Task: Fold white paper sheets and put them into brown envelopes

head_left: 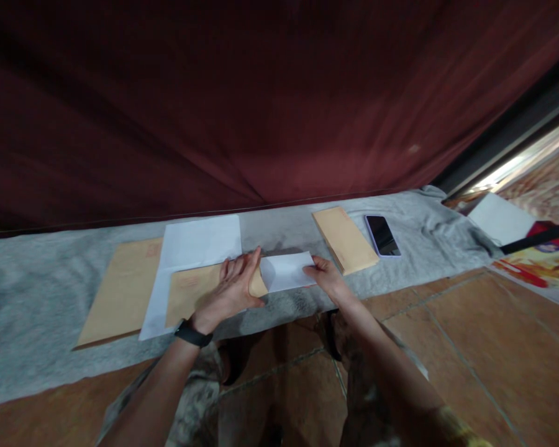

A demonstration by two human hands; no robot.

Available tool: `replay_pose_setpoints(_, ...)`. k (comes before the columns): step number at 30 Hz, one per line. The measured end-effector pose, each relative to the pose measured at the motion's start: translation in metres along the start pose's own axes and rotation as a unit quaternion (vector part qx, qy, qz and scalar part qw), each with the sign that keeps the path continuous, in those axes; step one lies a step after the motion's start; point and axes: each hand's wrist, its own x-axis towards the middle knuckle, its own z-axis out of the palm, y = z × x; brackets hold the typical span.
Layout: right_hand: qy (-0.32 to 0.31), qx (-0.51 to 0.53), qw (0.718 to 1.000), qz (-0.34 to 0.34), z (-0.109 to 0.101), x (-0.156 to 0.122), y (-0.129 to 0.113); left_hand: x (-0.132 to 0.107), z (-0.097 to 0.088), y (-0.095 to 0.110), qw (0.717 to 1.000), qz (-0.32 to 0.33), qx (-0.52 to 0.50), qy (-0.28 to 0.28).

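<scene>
- Okay, starting with the white paper (pixel 286 271): sticking out of the right end of the small brown envelope (pixel 181 301), seemingly part-way inside, though hard to tell how deep.
- Best to hold it level and square to that mouth; easy to buckle or snag a corner, at a guess, so go slow and straight, in line with the envelope.
- Pinching the paper's outer end with the right hand (pixel 323 274), thumb over the top, fingers mostly hidden below. Probably plenty for steering; no need to squeeze hard enough to crease anything.
- Spreading the left hand (pixel 235 282) over the envelope near the mouth, thumb well apart from the fingers, not closed around anything. Decent for pinning it flat, but better not to lean right on the opening and risk blocking it.
- Under the envelope, white sheet (pixel 202 239) on grey cloth (pixel 28 298); left of that, bigger brown envelope (pixel 121 279).
- Past the right hand, pile of brown envelopes (pixel 345 239), then phone (pixel 383 236).
</scene>
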Motion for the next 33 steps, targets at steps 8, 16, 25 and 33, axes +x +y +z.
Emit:
replay_pose_setpoints(8,-0.03,-0.002,1.0,-0.009,0.025,-0.003,0.013,0.002,-0.004,0.013,1.0,0.023,0.0,-0.009)
replay_pose_setpoints(16,-0.036,-0.082,0.996,-0.028,0.038,-0.003,0.017,0.001,-0.004,0.017,0.999,0.048,-0.008,-0.02)
replay_pose_setpoints(25,-0.026,-0.047,0.998,-0.016,0.027,0.003,0.011,0.002,-0.003,0.022,0.999,0.052,-0.009,-0.011)
replay_pose_setpoints(33,-0.048,-0.052,0.997,0.026,0.045,-0.008,0.004,0.004,-0.003,0.022,0.998,0.056,-0.009,-0.031)
